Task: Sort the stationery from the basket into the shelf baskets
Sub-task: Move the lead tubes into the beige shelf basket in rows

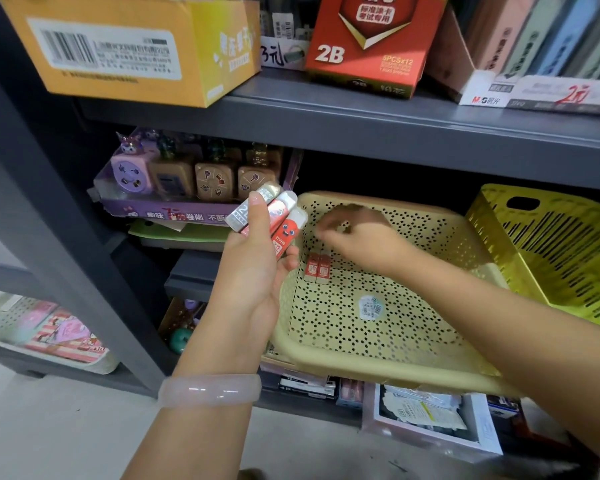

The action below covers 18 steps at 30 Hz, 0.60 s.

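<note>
I'm gripping three erasers [270, 221] in my left hand [253, 271], their long axes pointing toward 1 o'clock. My right hand [355, 233] (blurred, so I cannot tell its grip) is hovering over the beige basket [361, 362], nearer the two erasers [317, 268] lying at its 7 o'clock.

Beige basket [343, 355]: perforated plastic, smooth, slight sheen; a glossy paper sticker [370, 307] on its floor. Yellow-green basket [548, 244]: slotted plastic, smooth. Shelf [361, 129]: grey, matt finish; material cannot be told. Three erasers [271, 220] in the left hand [253, 271]: printed sleeves with pale matt ends showing. Bangle [209, 390] on the left wrist: translucent, polished, glossy. Orange box [125, 46] and red box [368, 43]: printed cardboard, the orange one creased, the red one slightly glossy.
</note>
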Each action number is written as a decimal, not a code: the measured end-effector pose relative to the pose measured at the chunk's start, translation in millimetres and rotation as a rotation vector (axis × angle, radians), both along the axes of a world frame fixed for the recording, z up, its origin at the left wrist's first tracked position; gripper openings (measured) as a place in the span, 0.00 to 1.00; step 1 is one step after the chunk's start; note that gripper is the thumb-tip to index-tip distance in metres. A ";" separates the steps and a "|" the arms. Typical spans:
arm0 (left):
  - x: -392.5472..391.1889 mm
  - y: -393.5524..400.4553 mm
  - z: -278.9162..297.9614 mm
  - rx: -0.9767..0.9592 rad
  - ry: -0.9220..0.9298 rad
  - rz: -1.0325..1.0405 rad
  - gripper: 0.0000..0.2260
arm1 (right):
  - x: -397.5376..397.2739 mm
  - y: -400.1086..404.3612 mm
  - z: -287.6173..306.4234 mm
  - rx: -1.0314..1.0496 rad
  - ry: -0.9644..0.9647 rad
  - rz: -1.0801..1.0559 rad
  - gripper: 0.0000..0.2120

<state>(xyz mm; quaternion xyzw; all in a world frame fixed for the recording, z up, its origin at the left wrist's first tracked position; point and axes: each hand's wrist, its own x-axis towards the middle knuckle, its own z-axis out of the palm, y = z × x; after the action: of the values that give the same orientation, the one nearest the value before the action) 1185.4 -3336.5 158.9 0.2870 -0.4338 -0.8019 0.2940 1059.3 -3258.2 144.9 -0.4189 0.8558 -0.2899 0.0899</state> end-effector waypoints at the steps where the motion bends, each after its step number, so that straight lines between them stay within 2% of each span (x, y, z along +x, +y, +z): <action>1: -1.2 1.4 0.4 0.002 0.002 0.005 0.17 | 8.1 3.2 11.7 -0.187 -0.161 -0.024 0.08; 2: -2.8 3.3 0.6 -0.003 0.002 0.015 0.18 | 16.4 5.6 21.5 -0.316 -0.309 -0.013 0.06; 4: -5.9 7.0 0.9 -0.031 0.002 0.030 0.19 | 31.7 8.0 33.1 -0.393 -0.463 0.054 0.06; 8: -8.1 10.5 -1.3 -0.066 0.011 0.012 0.21 | 40.4 7.5 32.1 -0.463 -0.545 0.085 0.03; 10: -7.1 9.0 -3.0 -0.068 -0.007 0.028 0.20 | 26.5 11.0 29.4 -0.573 -0.576 -0.024 0.04; 12: -5.7 7.9 -3.7 -0.062 -0.021 0.038 0.18 | 7.1 15.6 24.7 -0.583 -0.601 -0.149 0.04; 13: -5.2 7.6 -3.7 -0.062 -0.022 0.034 0.17 | -2.0 16.5 20.0 -0.487 -0.550 -0.202 0.04; 16: -5.7 7.0 -3.7 -0.060 -0.023 0.023 0.18 | -22.2 12.0 -1.5 0.049 -0.262 -0.236 0.09; 18: -6.4 5.7 -4.5 -0.052 -0.017 0.021 0.18 | -28.6 3.0 -16.6 0.196 -0.279 -0.226 0.07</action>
<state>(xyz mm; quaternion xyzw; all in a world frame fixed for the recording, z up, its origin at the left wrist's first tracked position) 1179.0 -3330.8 154.4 0.2906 -0.4537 -0.7848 0.3062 1030.6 -3255.2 128.3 -0.2654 0.9007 -0.2687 0.2146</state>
